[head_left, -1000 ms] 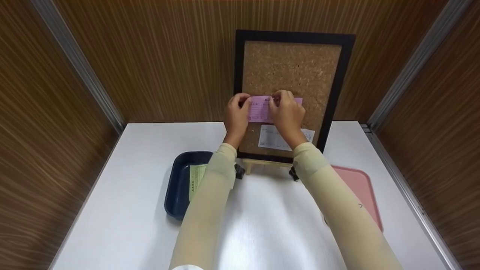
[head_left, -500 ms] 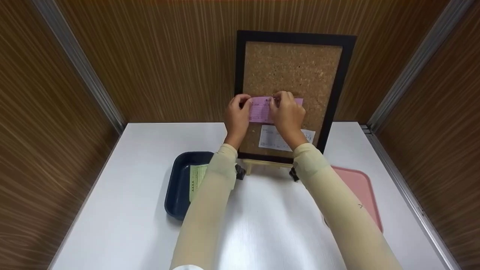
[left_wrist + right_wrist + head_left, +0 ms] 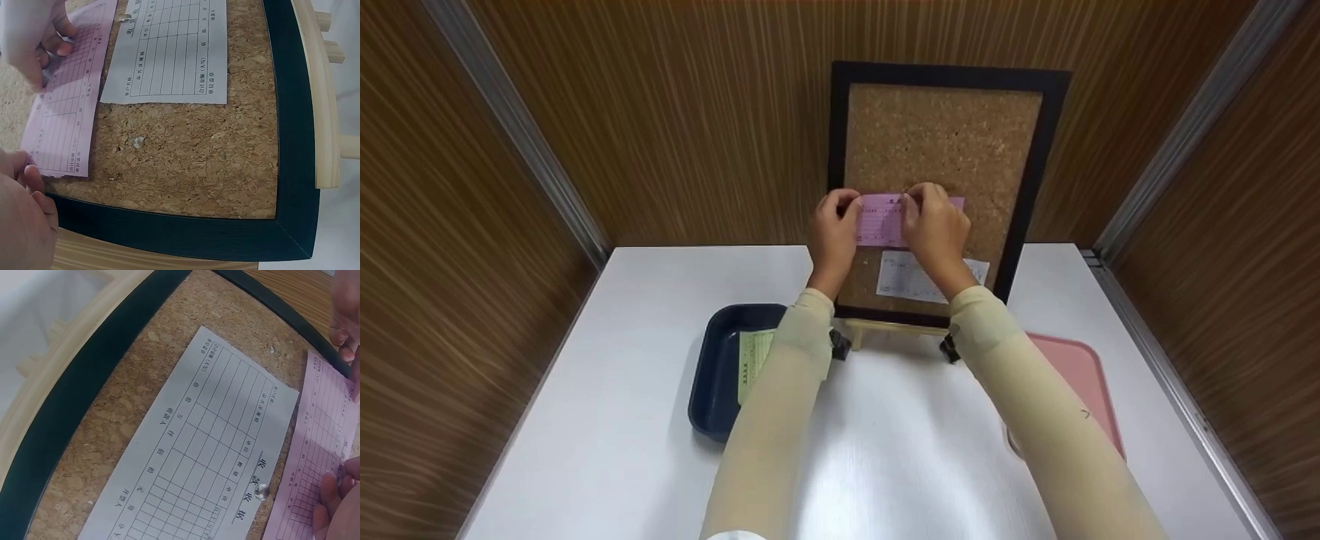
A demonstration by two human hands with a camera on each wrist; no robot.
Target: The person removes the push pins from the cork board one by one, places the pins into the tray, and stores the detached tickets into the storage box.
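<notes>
A pink receipt slip [image 3: 879, 223] lies against the cork board [image 3: 945, 135], just above a white receipt slip [image 3: 911, 277]. My left hand [image 3: 834, 236] pinches the pink slip's left end, near the black frame. At the slip's upper middle edge, my right hand [image 3: 939, 229] pinches a small clear thing that looks like a push pin, mostly hidden by the fingers. In the right wrist view a clear push pin [image 3: 262, 491] holds the white slip by its headed edge. The left wrist view shows the pink slip [image 3: 62, 129] stretching between both hands.
The board stands on a wooden easel [image 3: 885, 324] with black clips [image 3: 840, 344] near its foot. To the left, a dark blue tray [image 3: 706, 390] holds green slips [image 3: 754, 360], partly behind my left sleeve. A pink tray [image 3: 1076, 367] lies right, partly under my right forearm.
Both hands stay at the same places on the pink slip. The right fingers shift very slightly at its upper edge; the slip hardly moves.
</notes>
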